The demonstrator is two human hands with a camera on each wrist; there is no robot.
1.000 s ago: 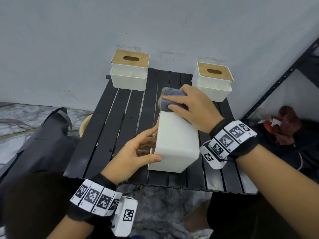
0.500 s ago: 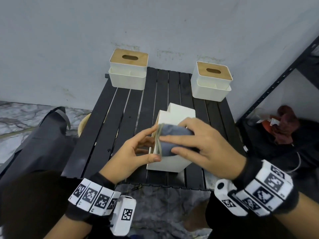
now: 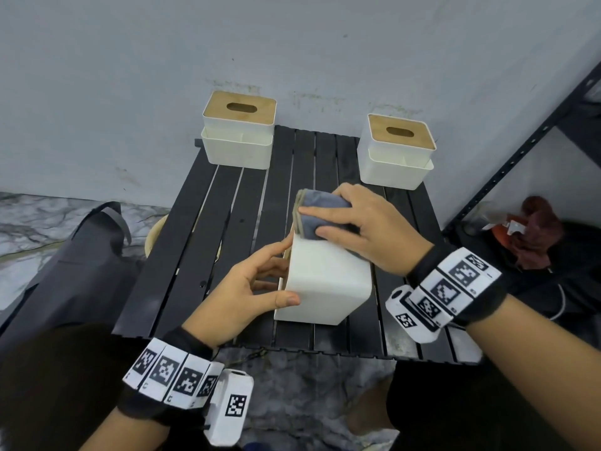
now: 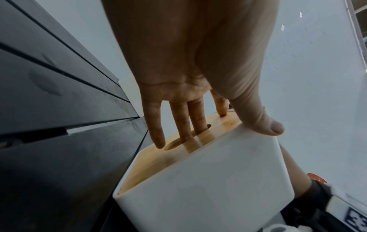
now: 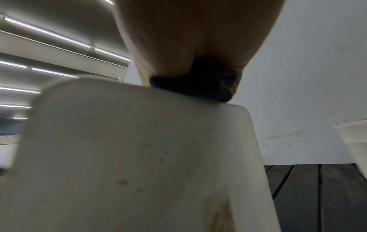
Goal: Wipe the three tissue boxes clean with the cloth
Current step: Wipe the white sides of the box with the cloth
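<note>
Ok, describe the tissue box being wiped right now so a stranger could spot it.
On the black slatted table, near the front edge, lies a white tissue box. Unlike the two upright boxes by the wall, it is tipped on its side, its wooden lid facing left, held between two hands.

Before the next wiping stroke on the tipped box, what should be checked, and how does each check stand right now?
1. Tipped box steadied: ok, left hand holds it, thumb on the white side, fingers on the wooden lid.
2. Cloth in hand: ok, right hand grips it.
3. Cloth touching the box: ok, pressed at its far end.
4. Box supported: ok, it lies on the table.
5. Back left box and back right box out of the way: ok, upright at the table's far edge.
6. Wiped side clean: not ok, the right wrist view shows specks and a brownish stain.
</note>
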